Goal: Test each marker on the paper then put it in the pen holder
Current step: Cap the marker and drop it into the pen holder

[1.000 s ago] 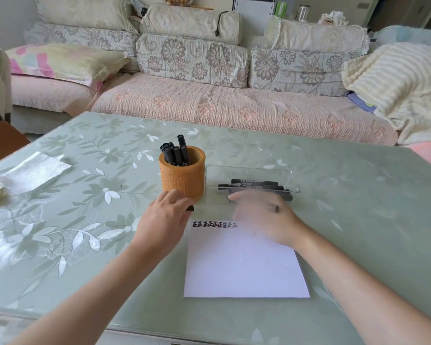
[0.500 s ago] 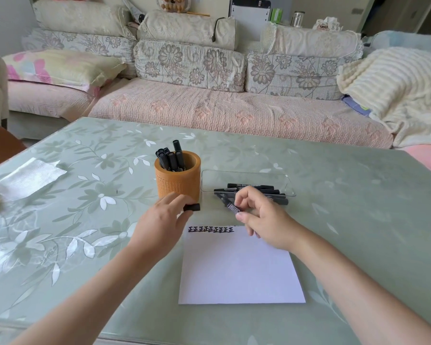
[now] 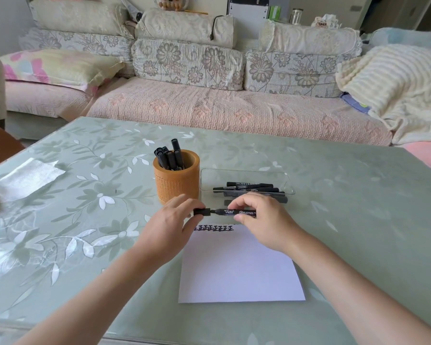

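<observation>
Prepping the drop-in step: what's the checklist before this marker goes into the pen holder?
1. Cap seated on marker: not ok, not pushed home.
2. Right hand grips marker: ok.
3. Left hand pinches cap: ok.
4. Pen holder upright, room inside: ok.
5. This marker tested on paper: cannot tell; a row of marks is there.

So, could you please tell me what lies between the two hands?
In the head view, a black marker bridges them: the left hand pinches its cap, the right hand grips the barrel, and the narrow tip end shows between.
</observation>
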